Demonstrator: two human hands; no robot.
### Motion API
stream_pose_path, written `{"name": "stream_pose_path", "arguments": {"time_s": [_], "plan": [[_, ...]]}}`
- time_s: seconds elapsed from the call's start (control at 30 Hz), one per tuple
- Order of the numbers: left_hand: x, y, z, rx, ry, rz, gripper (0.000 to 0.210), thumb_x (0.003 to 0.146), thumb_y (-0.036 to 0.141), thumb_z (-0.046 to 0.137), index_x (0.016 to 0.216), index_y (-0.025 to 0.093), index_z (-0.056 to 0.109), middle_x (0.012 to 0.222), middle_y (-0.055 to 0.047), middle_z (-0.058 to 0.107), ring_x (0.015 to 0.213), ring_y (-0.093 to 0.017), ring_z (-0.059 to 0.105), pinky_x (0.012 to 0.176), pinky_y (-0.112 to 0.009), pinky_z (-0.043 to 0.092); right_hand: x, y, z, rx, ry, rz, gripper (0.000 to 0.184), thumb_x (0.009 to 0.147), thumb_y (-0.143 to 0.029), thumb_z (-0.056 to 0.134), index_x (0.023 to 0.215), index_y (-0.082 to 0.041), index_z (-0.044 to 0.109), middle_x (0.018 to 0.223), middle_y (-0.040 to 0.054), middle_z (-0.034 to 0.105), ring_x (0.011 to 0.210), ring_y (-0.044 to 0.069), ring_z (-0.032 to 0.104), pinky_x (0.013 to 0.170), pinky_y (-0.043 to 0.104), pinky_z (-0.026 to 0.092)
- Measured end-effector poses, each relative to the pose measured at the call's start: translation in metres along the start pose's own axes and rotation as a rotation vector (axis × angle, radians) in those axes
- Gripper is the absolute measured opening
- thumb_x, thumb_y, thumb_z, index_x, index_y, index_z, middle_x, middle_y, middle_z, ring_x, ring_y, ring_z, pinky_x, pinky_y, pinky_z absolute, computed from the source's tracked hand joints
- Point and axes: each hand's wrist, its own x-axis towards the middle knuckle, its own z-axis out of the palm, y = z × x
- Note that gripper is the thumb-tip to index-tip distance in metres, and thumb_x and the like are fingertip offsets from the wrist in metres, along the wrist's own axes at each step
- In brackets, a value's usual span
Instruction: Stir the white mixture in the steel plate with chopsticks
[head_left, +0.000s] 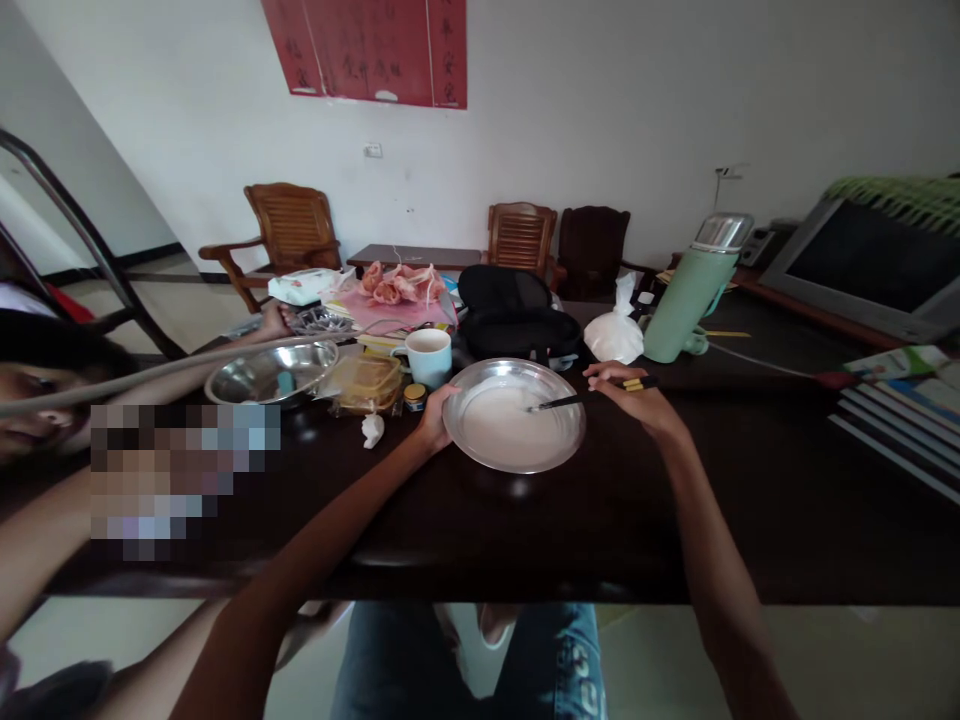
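We had milky liquid (pixel 491 422) in the metal basin (pixel 525 464), left hand (pixel 436 420) gripping its rim, right hand (pixel 634 398) holding a black-handled utensil (pixel 559 403) in it, the plastic bag (pixel 613 338) unemptied.

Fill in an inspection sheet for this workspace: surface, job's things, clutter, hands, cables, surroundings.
Surface: dark, glossy table.
Job's things: basin holding white mixture; utensil, tip at the mixture.
Clutter: steel bowl, cup, jar, black case, white-filled bag, green bottle, books.
Hands: left hand holds the basin's rim; right hand holds the utensil.
Cables: grey cord crossing at left; thin cord right of the bottle.
Surroundings: another person's arm at left; chairs beyond the table; TV at right.
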Motion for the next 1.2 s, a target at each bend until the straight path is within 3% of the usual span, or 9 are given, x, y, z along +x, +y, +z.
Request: {"name": "stream_pose_path", "arguments": {"time_s": [0.17, 0.3, 0.4, 0.5, 0.6, 0.73, 0.97, 1.07, 1.2], "plan": [[-0.003, 0.001, 0.004, -0.004, -0.008, -0.004, 0.021, 0.079, 0.021, 0.062, 0.09, 0.012, 0.078, 0.066, -0.008, 0.076, 0.057, -0.024, 0.07, 0.061, -0.031, 0.057, -0.004, -0.013, 0.007, 0.06, -0.171, 0.029, 0.043, 0.085, -0.064, 0.077, 0.069, -0.025, 0.072, 0.104, 0.0075, 0.079, 0.102, 0.028, 0.071, 0.094, 0.043, 0.055], [-0.005, 0.002, 0.005, -0.011, 0.004, 0.013, 0.018, 0.082, 0.019, 0.061, 0.087, 0.011, 0.076, 0.064, -0.007, 0.074, 0.054, -0.021, 0.068, 0.059, -0.029, 0.056, -0.002, -0.015, 0.025, 0.013, -0.117, 0.047, 0.047, 0.084, -0.069, 0.074, 0.069, -0.025, 0.069, 0.078, 0.0021, 0.07, 0.08, 0.023, 0.064, 0.076, 0.037, 0.053], [-0.003, 0.001, 0.004, -0.029, -0.008, 0.018, 0.019, 0.083, 0.019, 0.062, 0.09, 0.01, 0.077, 0.069, -0.009, 0.076, 0.057, -0.022, 0.07, 0.062, -0.03, 0.058, -0.002, -0.015, 0.012, -0.028, -0.052, 0.105, 0.046, 0.088, -0.065, 0.071, 0.066, -0.025, 0.065, 0.064, -0.0004, 0.062, 0.068, 0.021, 0.058, 0.067, 0.034, 0.046], [0.0, 0.0, 0.001, -0.021, -0.019, 0.003, 0.024, 0.081, 0.021, 0.068, 0.1, 0.009, 0.078, 0.068, -0.008, 0.076, 0.058, -0.024, 0.071, 0.062, -0.032, 0.057, -0.005, -0.02, -0.001, -0.017, -0.142, 0.136, 0.043, 0.087, -0.06, 0.073, 0.063, -0.024, 0.066, 0.06, -0.0009, 0.06, 0.063, 0.02, 0.056, 0.063, 0.032, 0.043], [0.002, 0.0, -0.001, -0.006, -0.007, 0.004, 0.034, 0.08, 0.021, 0.065, 0.109, 0.009, 0.079, 0.067, -0.007, 0.076, 0.058, -0.025, 0.071, 0.061, -0.033, 0.057, -0.007, -0.027, 0.01, 0.025, -0.234, 0.114, 0.041, 0.084, -0.06, 0.076, 0.066, -0.024, 0.068, 0.062, -0.0007, 0.063, 0.065, 0.02, 0.058, 0.064, 0.032, 0.043], [-0.002, 0.0, 0.002, -0.016, 0.005, 0.028, 0.04, 0.081, 0.02, 0.061, 0.115, 0.008, 0.078, 0.069, -0.007, 0.077, 0.061, -0.025, 0.073, 0.065, -0.033, 0.058, -0.005, -0.028, 0.027, 0.019, -0.131, 0.095, 0.041, 0.083, -0.062, 0.077, 0.069, -0.024, 0.069, 0.067, 0.0004, 0.068, 0.067, 0.02, 0.06, 0.064, 0.032, 0.044], [-0.008, 0.002, 0.008, -0.027, 0.022, 0.004, 0.033, 0.085, 0.016, 0.056, 0.109, 0.005, 0.077, 0.07, -0.009, 0.077, 0.057, -0.023, 0.071, 0.062, -0.032, 0.058, -0.006, -0.023, 0.024, 0.012, -0.212, 0.067, 0.042, 0.085, -0.063, 0.076, 0.068, -0.024, 0.071, 0.069, 0.0017, 0.071, 0.072, 0.022, 0.066, 0.07, 0.035, 0.051], [-0.008, 0.002, 0.008, -0.024, 0.032, 0.006, 0.029, 0.087, 0.016, 0.056, 0.105, 0.006, 0.077, 0.067, -0.009, 0.076, 0.057, -0.023, 0.071, 0.061, -0.03, 0.058, -0.005, -0.021, 0.029, -0.035, -0.138, -0.006, 0.036, 0.085, -0.06, 0.077, 0.073, -0.026, 0.073, 0.077, 0.0028, 0.076, 0.082, 0.025, 0.07, 0.077, 0.037, 0.054], [-0.006, 0.0, 0.006, -0.01, 0.026, 0.001, 0.027, 0.085, 0.018, 0.06, 0.101, 0.007, 0.078, 0.064, -0.006, 0.074, 0.058, -0.024, 0.071, 0.062, -0.03, 0.057, -0.007, -0.021, 0.021, -0.031, -0.169, 0.043, 0.036, 0.088, -0.057, 0.074, 0.073, -0.025, 0.072, 0.07, 0.001, 0.073, 0.074, 0.023, 0.069, 0.073, 0.036, 0.053]]}}
